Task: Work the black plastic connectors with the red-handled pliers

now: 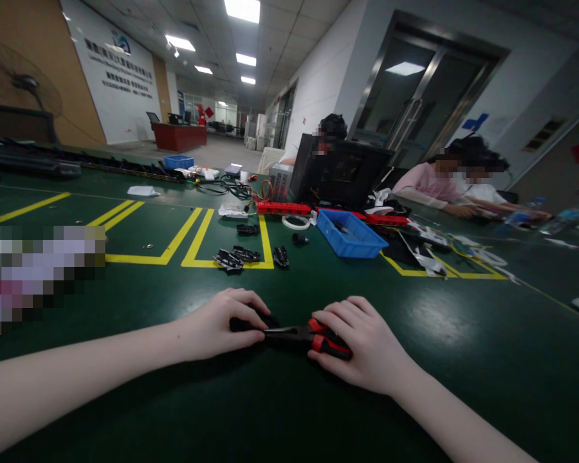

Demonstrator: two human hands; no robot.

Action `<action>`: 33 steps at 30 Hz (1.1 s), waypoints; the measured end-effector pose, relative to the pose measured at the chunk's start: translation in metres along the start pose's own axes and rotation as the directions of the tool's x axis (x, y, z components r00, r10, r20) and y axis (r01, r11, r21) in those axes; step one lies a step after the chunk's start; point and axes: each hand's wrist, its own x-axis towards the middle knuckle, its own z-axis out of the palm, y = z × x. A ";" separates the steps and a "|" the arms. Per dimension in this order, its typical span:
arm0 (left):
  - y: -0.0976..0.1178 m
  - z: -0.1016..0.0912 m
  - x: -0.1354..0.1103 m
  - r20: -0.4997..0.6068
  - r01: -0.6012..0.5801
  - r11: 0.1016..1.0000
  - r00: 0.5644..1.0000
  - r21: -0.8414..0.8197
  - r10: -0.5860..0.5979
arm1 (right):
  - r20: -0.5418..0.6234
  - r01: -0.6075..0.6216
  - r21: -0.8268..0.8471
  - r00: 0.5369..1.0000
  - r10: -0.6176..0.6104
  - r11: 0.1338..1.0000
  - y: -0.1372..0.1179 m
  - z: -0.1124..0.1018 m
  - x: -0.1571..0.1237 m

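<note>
My right hand (361, 341) is wrapped round the red and black handles of a pair of long-nose pliers (294, 332). The jaws point left, towards my left hand (224, 325), and touch or lie close against a small black part (244, 323). Thumb and fingers of my left hand close on that part, which is mostly hidden under them. Both hands are just above the dark green tabletop (222, 399). Beyond them lie several black plastic pieces (245, 253), with another black piece (280, 256) to their right.
A blue bin (351, 235) stands beyond my right hand, near a roll of white tape (296, 222) and a red power strip (283, 208). A black monitor (345, 170) is behind these. Yellow tape lines (183, 235) mark the table. Co-workers (434, 180) sit at the far right.
</note>
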 end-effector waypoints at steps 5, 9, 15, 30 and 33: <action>-0.002 0.000 0.000 0.012 -0.016 1.000 1.000 -0.016 0.016 | -0.061 0.039 -0.051 0.997 -0.042 0.998 0.003 -0.003 0.000; -0.003 0.000 -0.001 0.009 -0.025 1.000 1.000 -0.013 0.025 | -0.089 0.050 -0.069 0.994 -0.056 0.996 0.004 -0.005 0.000; -0.001 0.001 -0.001 0.004 -0.019 1.000 1.000 -0.001 0.019 | -0.085 0.059 -0.069 0.994 -0.065 0.996 0.003 -0.003 0.000; -0.004 0.001 -0.001 0.050 -0.075 0.997 0.996 0.014 0.074 | 0.052 -0.055 0.033 0.997 0.053 0.998 0.001 0.001 -0.002; -0.006 0.002 -0.001 0.032 -0.084 0.995 0.996 -0.045 0.085 | 0.111 -0.114 0.074 0.988 0.106 0.991 0.001 0.002 -0.003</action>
